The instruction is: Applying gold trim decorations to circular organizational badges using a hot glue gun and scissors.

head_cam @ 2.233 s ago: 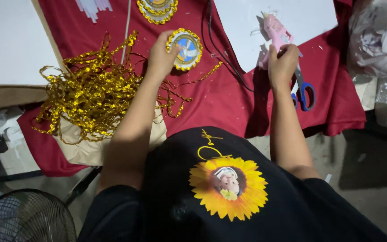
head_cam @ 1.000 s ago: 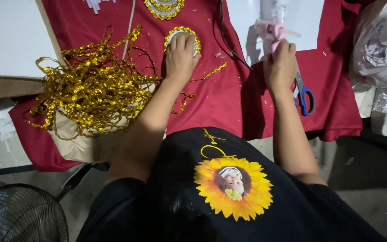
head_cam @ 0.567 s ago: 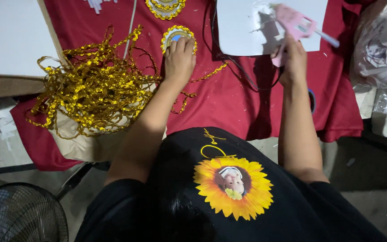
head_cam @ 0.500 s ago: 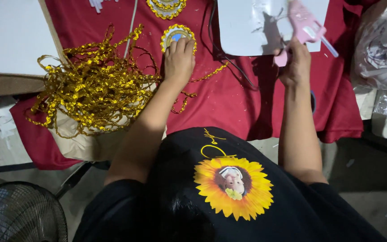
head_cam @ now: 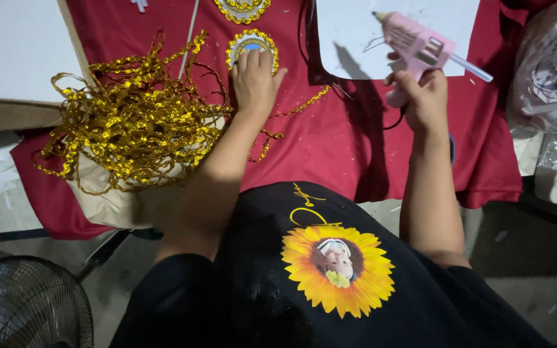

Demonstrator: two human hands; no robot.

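My left hand (head_cam: 254, 80) lies flat on a round badge edged in gold trim (head_cam: 250, 44) on the red cloth (head_cam: 330, 142). A thin strand of gold trim (head_cam: 301, 106) runs out from under that hand to the right. My right hand (head_cam: 424, 96) is lifted above the cloth and grips a pink glue gun (head_cam: 414, 46), nozzle pointing up-left, a clear glue stick poking out behind. Under the gun lies a white sheet (head_cam: 356, 38).
A tangled heap of gold trim (head_cam: 130, 116) fills the left side on a beige bag. A second gold-edged badge (head_cam: 242, 9) lies at the top edge. Crumpled plastic bags (head_cam: 552, 71) sit right; a fan grille (head_cam: 24, 303) stands at the bottom left.
My right hand picked the pink glue gun off the cloth and raised it over the white sheet. My left hand slid down onto the badge and stayed pressed there.
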